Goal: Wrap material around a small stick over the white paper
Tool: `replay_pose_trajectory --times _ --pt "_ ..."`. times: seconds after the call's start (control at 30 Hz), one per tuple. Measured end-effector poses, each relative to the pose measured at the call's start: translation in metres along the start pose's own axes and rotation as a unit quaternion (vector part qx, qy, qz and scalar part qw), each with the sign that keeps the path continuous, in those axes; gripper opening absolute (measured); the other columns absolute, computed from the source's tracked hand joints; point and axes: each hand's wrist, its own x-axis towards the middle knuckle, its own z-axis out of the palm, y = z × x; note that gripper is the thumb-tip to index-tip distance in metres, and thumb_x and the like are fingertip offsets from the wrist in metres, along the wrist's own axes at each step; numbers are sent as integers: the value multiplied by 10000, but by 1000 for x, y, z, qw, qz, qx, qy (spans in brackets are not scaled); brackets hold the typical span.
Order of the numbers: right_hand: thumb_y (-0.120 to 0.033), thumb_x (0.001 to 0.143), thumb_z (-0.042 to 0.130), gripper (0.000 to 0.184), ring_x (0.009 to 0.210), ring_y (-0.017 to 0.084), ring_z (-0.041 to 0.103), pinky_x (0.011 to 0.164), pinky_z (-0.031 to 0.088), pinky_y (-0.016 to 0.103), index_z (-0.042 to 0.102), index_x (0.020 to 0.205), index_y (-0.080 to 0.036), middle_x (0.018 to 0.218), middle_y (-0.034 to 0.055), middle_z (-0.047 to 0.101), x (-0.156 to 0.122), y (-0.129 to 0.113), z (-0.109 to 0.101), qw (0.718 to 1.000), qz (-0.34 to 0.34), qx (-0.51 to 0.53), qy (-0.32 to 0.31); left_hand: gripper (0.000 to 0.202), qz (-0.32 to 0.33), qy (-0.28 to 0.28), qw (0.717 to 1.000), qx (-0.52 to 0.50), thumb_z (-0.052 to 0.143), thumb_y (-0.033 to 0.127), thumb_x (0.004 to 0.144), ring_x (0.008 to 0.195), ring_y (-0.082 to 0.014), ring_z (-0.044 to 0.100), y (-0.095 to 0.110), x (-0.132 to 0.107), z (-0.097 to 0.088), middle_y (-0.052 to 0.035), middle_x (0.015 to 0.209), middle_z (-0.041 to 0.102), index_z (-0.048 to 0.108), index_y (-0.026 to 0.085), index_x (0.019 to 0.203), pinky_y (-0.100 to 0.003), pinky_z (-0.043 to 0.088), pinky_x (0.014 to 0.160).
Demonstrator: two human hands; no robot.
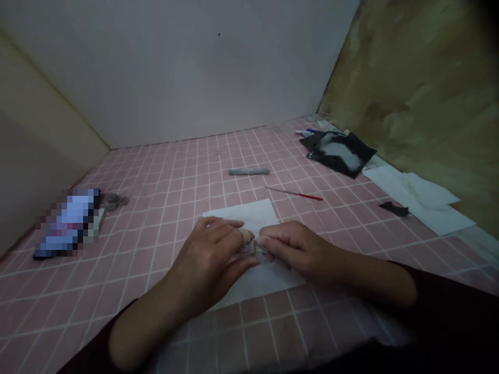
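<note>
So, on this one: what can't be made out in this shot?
Head view:
- Small item: the fingers of the left hand and right hand cover most of it, so its shape is unclear.
- Block at far left: mosaic blur hides what it is.
- Small things beyond the black sheet: too small and dim to name.

And here we go: dark maroon long sleeves on both arms! The left sleeve [95,353] comes in at seven o'clock, the right sleeve [440,306] at four o'clock, each ending well short of the wrist, forearms bare. Look at the left hand [206,265]: a tan plaster [245,236] wraps one finger. The right hand [300,249] is bare, no plaster there!
</note>
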Motion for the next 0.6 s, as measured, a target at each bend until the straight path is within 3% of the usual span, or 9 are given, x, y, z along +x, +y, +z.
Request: replay_pose_trajectory --times 0.1,0.2,0.27,0.37,0.47,0.53,0.6 --pt "-240 936 379 268 600 112 433 598 331 264 483 700 -169 641 -9 479 -5 3 2 972 -126 -198 17 149 -36 -110 989 -95 547 312 900 813 -178 634 -3 0 -7 -27 815 671 601 175 877 -314 462 737" --pt "-205 923 383 230 624 125 437 606 328 275 500 729 -166 667 7 505 -7 2 6 948 -180 -261 24 168 -53 -159 975 -144 537 304 903 687 -140 585 -4 2 -11 1 726 628 582 171 812 -280 442 673" --pt "-225 929 388 246 598 114 432 592 327 266 493 714 -167 644 -4 488 -7 -2 6 963 -152 -220 22 157 -48 -141 976 -159 529 295 908 693 -138 576 -1 3 -12 4 721 619 584 172 828 -292 436 716" --pt "-303 953 369 336 500 85 402 524 319 233 471 662 -170 551 -36 434 -5 -8 2 999 -27 -41 -19 145 -40 -103 981 -159 519 294 915 748 -148 591 2 4 -12 -8 775 640 601 176 896 -316 423 789" --pt "-394 949 373 397 417 70 326 435 251 220 474 637 -170 472 -58 385 -2 -6 -6 986 89 130 -62 168 -42 -81 987 -134 535 313 903 773 -159 600 0 3 -14 -26 822 659 616 172 949 -329 423 805" --pt "-419 944 383 398 403 70 277 413 205 225 463 638 -177 446 -72 334 -1 -3 -11 977 111 171 -56 188 -60 -58 989 -126 546 320 892 789 -168 598 -6 2 -17 -33 826 659 623 167 967 -340 422 821" --pt "-427 958 348 418 419 80 278 416 210 230 438 627 -187 463 -67 312 -2 0 -13 986 95 137 -31 199 -93 -61 980 -165 545 340 891 767 -161 583 -11 0 -20 -25 790 638 626 160 913 -318 429 786"
